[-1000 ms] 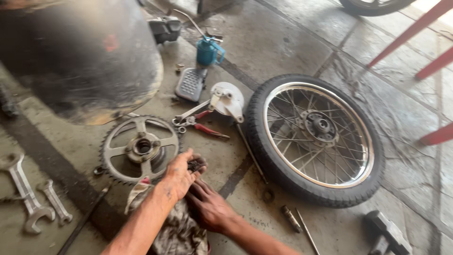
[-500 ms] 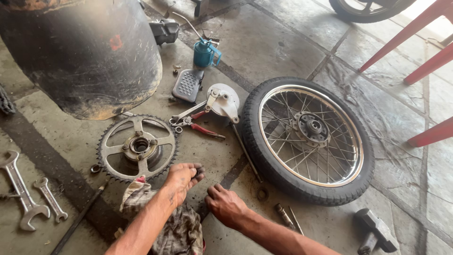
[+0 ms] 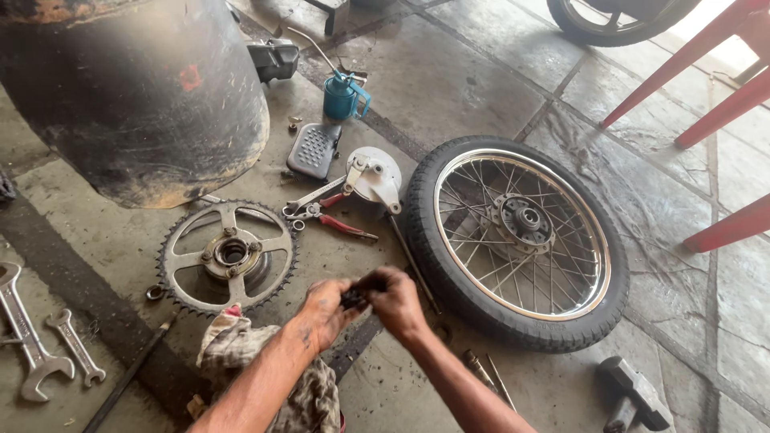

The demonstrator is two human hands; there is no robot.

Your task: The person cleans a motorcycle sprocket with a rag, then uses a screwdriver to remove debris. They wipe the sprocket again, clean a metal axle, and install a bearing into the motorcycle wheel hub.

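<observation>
Both greasy hands meet low in the middle of the scene, above the concrete floor [image 3: 449, 88]. The left hand [image 3: 322, 311] and the right hand [image 3: 397, 303] are both curled shut around 1 small dark part [image 3: 353, 297], pinched between their fingertips; what the part is cannot be told.

Just under the left forearm lies a dirty rag [image 3: 241, 353]. Just beyond the hands, to the left, a toothed sprocket [image 3: 227, 255] lies flat. Right of the hands lies a spoked wheel [image 3: 517, 236] with its tyre on. Between sprocket and wheel, farther off, sit red-handled pliers [image 3: 333, 222] and a white drum plate [image 3: 373, 175].

At the near left edge lie 2 spanners [image 3: 40, 345]. Far left stands a large dark drum [image 3: 136, 96], with a blue oil can [image 3: 343, 96] to its right. A hammer [image 3: 634, 393] lies near right.
</observation>
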